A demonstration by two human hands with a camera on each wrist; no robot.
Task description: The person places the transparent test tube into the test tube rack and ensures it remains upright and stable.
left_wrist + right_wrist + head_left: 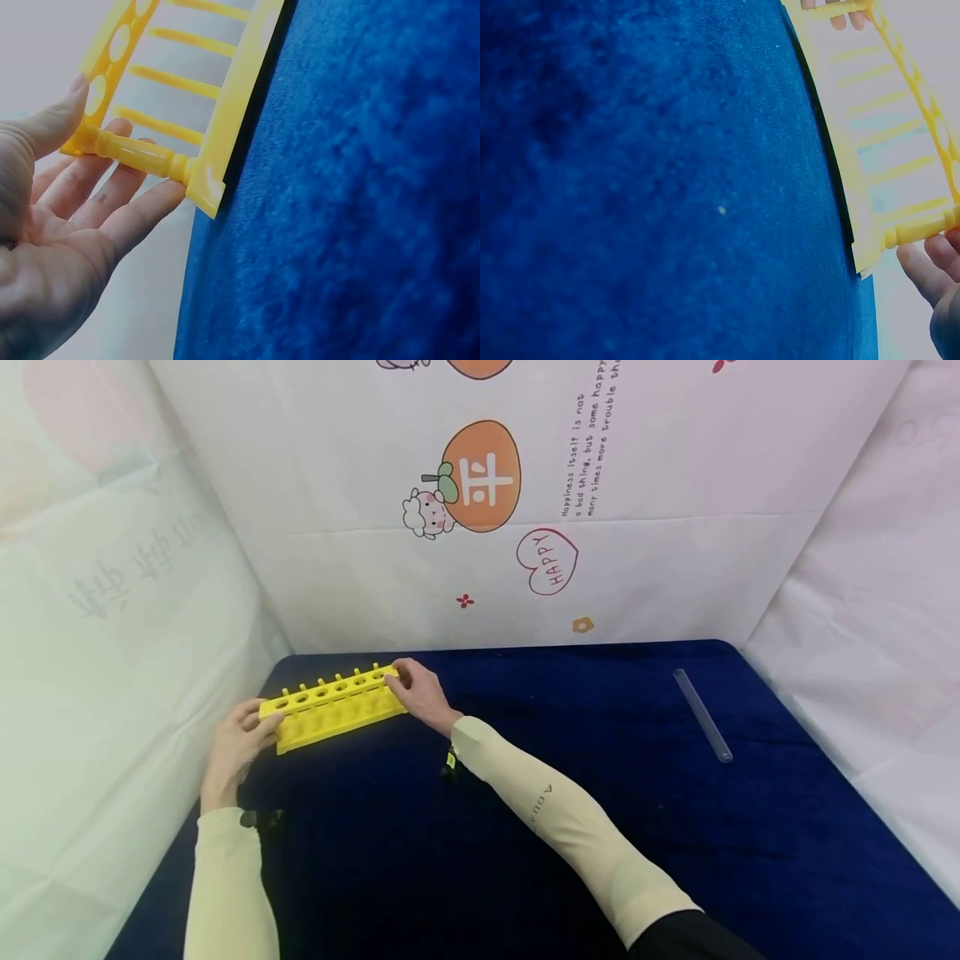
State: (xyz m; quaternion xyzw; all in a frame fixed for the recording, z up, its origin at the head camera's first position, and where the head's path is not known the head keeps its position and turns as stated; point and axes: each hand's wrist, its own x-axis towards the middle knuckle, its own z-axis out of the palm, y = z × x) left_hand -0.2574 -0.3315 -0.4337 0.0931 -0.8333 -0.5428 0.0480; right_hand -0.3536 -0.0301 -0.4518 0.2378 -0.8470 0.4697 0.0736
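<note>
A yellow test tube rack (341, 714) stands upright toward the back left of the blue-covered table, with round holes along its top bar and a row of pegs behind them. At its left end my left hand (231, 747) holds the rack, thumb on the top bar and fingers behind the end post (142, 156). My right hand (426, 695) grips the opposite end, its fingers (926, 274) against the other post. A dark line runs under the base; whether it touches the cloth I cannot tell. Far to the right lies a clear tube (702, 717).
Dark blue cloth (525, 827) covers the table. White printed sheets hang behind it (337, 560) and on both sides, the left sheet (112, 693) close to my left forearm.
</note>
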